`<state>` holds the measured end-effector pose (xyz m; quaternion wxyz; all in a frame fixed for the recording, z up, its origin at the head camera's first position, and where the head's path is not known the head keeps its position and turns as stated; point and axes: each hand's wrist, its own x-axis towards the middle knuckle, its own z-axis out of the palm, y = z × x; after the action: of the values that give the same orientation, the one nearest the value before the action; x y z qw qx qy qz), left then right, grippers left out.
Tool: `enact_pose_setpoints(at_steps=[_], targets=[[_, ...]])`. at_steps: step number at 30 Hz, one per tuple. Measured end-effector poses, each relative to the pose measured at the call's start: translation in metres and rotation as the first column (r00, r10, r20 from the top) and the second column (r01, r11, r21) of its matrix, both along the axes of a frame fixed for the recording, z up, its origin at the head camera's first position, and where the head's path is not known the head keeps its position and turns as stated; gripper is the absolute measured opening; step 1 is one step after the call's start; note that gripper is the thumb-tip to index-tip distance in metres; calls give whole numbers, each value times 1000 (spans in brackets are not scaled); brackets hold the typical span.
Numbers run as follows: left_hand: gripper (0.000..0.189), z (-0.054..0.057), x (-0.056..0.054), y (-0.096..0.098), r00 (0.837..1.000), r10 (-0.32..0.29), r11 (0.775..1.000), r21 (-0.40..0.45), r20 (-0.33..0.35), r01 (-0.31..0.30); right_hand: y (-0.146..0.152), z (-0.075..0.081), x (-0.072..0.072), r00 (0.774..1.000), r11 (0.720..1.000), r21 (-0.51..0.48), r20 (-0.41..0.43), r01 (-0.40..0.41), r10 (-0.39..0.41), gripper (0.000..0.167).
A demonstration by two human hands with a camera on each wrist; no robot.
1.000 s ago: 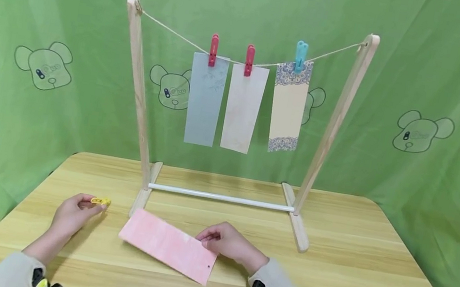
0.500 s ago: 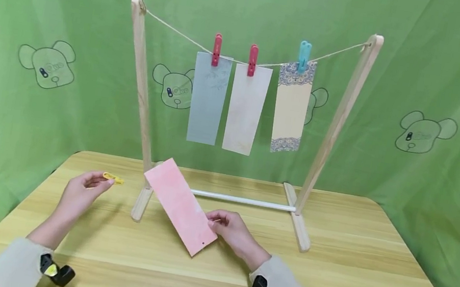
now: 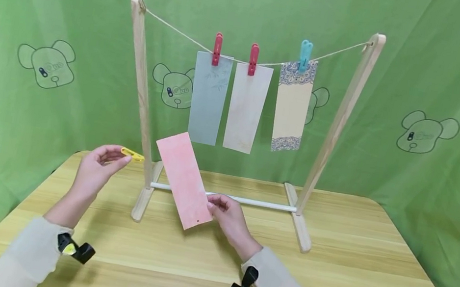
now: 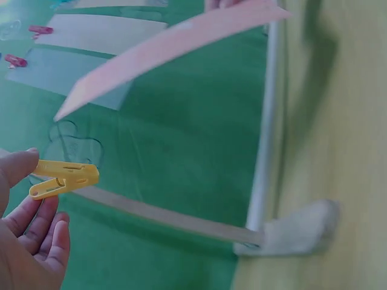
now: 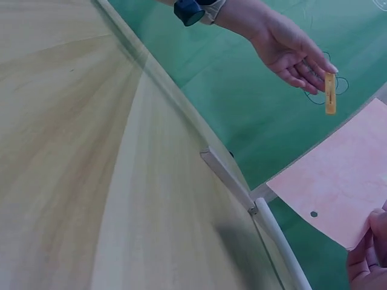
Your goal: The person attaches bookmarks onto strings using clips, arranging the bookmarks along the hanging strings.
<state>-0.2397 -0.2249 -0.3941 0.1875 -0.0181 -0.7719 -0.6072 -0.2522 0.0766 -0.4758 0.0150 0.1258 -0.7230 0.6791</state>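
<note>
My left hand (image 3: pixel 98 168) pinches a yellow clothespin (image 3: pixel 132 154) between thumb and fingers, left of the rack's left post. In the left wrist view the clothespin (image 4: pixel 65 178) points away from the fingertips. With my right hand (image 3: pixel 230 218) I hold a pink paper card (image 3: pixel 184 179) by its lower right edge. The card is tilted, raised above the table, with a small hole (image 5: pixel 314 214) near its lower end. Behind it, a blue-grey card (image 3: pixel 208 100), a whitish card (image 3: pixel 247 109) and a cream card with blue patterned ends (image 3: pixel 291 108) hang from a string.
The string (image 3: pixel 171 29) sags between two wooden posts (image 3: pixel 341 115) joined low down by a white rod (image 3: pixel 248 202). Two red clothespins (image 3: pixel 217 49) and a blue one (image 3: pixel 305 55) grip the hanging cards. A green curtain (image 3: pixel 446 71) stands behind the wooden table (image 3: pixel 348 275).
Both hands have risen. The pink card has lifted and swung from nearly flat to steeply tilted, its far end now close below the blue-grey card. The yellow clothespin has moved up and right.
</note>
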Motion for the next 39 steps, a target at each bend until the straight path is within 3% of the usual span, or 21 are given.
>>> enact_pose_setpoints(at_steps=[5, 11, 14, 23, 29, 39], targets=[[31, 20, -6, 9, 996, -44, 992, 115, -72, 52, -7, 5, -7, 998, 1000, 1, -54, 21, -21, 16], [23, 48, -10, 18, 986, -6, 953, 297, -169, 57, -18, 15, -14, 995, 997, 9, -76, 71, -70, 17], [22, 64, -13, 21, 978, -6, 941, 330, -210, 77, -21, 21, -19, 990, 995, -13, -98, 97, -98, 17], [28, 111, -30, 35, 961, -82, 941, 298, -263, 162, -29, 32, -32, 977, 988, -59, -152, 140, -147, 17], [26, 140, -40, 46, 956, -139, 937, 279, -258, 212, -36, 37, -35, 975, 985, -86, -155, 149, -161, 16], [25, 172, -55, 59, 931, -177, 948, 199, -320, 249, -45, 47, -40, 967, 985, -92, -198, 146, -162, 17]])
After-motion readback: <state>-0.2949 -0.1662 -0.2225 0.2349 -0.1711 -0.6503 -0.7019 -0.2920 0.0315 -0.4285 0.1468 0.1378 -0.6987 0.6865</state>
